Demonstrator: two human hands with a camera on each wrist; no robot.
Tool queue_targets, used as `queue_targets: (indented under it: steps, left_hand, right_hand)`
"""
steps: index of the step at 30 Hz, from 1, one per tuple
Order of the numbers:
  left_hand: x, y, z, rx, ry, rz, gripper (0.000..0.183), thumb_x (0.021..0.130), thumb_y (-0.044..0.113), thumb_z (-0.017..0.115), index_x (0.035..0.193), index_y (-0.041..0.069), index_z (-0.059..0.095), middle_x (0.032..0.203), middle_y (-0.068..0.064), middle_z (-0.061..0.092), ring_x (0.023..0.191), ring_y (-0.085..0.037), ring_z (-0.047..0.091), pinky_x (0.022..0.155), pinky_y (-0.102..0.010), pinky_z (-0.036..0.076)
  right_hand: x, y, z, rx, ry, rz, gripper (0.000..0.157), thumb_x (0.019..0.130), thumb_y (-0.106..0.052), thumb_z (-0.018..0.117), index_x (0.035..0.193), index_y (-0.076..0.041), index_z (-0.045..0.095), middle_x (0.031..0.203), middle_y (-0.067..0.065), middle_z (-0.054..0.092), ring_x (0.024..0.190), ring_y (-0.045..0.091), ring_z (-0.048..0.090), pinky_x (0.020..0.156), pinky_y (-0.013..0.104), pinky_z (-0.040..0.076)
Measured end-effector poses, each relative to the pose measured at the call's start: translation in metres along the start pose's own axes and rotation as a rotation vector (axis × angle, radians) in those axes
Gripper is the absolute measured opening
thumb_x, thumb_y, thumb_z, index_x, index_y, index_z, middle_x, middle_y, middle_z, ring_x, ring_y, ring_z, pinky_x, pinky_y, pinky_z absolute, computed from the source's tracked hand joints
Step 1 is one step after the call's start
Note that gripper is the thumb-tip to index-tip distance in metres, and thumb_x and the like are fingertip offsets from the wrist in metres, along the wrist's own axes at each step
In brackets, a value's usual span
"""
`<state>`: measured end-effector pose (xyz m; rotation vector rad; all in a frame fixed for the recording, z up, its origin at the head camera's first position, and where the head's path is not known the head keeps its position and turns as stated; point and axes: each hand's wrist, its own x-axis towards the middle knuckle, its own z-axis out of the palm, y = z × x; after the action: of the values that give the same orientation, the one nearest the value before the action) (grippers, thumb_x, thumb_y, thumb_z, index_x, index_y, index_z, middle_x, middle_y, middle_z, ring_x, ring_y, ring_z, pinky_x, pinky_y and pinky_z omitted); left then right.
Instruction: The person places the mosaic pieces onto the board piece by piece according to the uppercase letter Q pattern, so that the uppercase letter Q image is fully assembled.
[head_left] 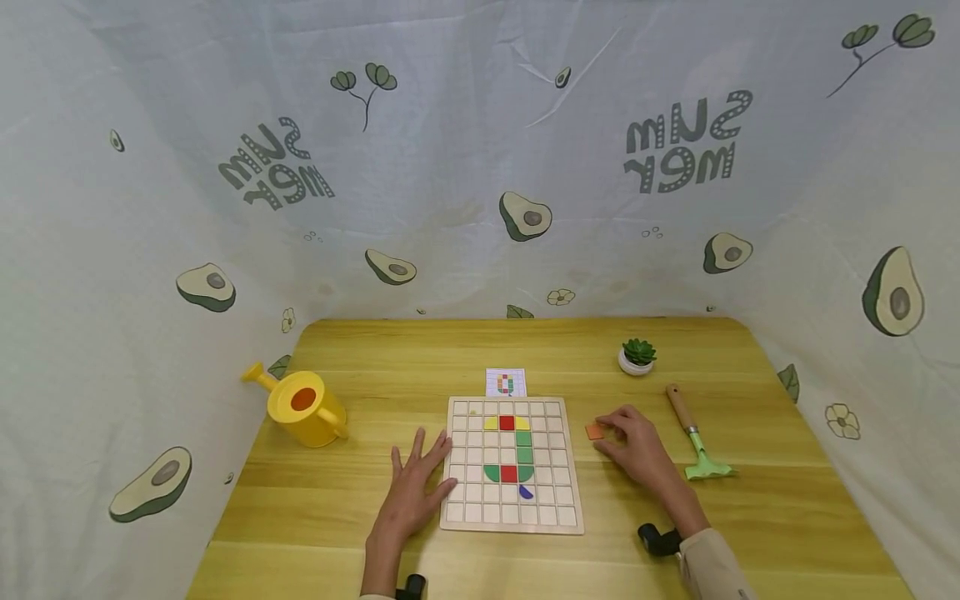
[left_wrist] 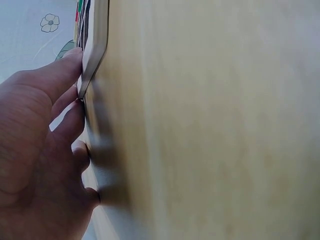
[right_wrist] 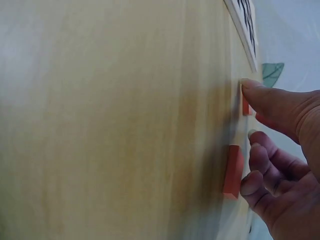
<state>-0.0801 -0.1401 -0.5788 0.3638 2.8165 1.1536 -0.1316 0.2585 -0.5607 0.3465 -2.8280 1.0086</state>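
Note:
A wooden grid board (head_left: 465, 521) lies flat on the table, with red, green and yellow tiles forming part of a ring. A dark blue leaf-shaped piece (head_left: 527, 492) sits below the ring. My left hand (head_left: 408, 496) spreads its fingers along the board's left side, its thumb on the edge (left_wrist: 100, 42). To the right of the board, thumb and index finger of my right hand (head_left: 637, 446) pinch an orange square tile (head_left: 594, 432) close over the table. Another orange tile (right_wrist: 233, 172) lies beside the curled fingers, hidden under the hand in the head view.
A small pattern card (head_left: 495, 375) touches the board's far edge. At the left stands a yellow watering can (head_left: 307, 412). A potted succulent (head_left: 637, 357) and a green hand tool with a wooden handle (head_left: 682, 408) are at the right. Printed cloth hangs behind the table.

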Motion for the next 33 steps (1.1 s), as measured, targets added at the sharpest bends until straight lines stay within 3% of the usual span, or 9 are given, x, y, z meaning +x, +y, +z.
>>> queue_targets:
  steps: [11,18,25,33]
  left_hand:
    - [0.0007,-0.0011,0.0016,-0.004,-0.003,0.003,0.063,0.102,0.02,0.075,0.159,0.006,0.053,0.171,-0.008,0.041,0.165,-0.043,0.014,0.129,-0.073,-0.01]
    - [0.0007,-0.003,0.0021,-0.002,-0.01,-0.009,0.064,0.102,0.021,0.075,0.16,0.007,0.052,0.171,-0.005,0.04,0.165,-0.041,0.014,0.129,-0.072,-0.01]
    - [-0.0003,-0.0032,0.0018,-0.005,-0.013,-0.008,0.064,0.102,0.021,0.075,0.16,0.007,0.052,0.171,-0.006,0.041,0.165,-0.042,0.014,0.129,-0.073,-0.01]
    - [-0.0002,-0.0024,0.0018,0.007,0.002,0.003,0.063,0.102,0.02,0.075,0.159,0.006,0.053,0.171,-0.007,0.042,0.165,-0.043,0.016,0.129,-0.073,-0.009]
  right_hand:
    - [0.0038,0.0081,0.0007,-0.009,0.014,-0.002,0.02,0.088,-0.003,0.088,0.107,0.001,0.081,0.1,0.01,0.062,0.082,0.017,0.048,0.067,0.029,0.043]
    - [0.0038,0.0068,0.0011,-0.001,-0.025,0.037,0.014,0.092,-0.006,0.086,0.102,0.0,0.078,0.102,0.009,0.063,0.087,0.019,0.053,0.072,0.032,0.049]
    - [0.0028,0.0067,0.0011,-0.007,-0.038,0.046,0.016,0.091,-0.004,0.086,0.1,-0.001,0.073,0.101,0.009,0.065,0.091,0.022,0.058,0.077,0.038,0.053]
    - [0.0015,0.0063,0.0021,0.001,-0.01,0.044,0.017,0.088,0.001,0.086,0.097,-0.002,0.072,0.094,0.007,0.068,0.085,0.02,0.061,0.071,0.033,0.056]
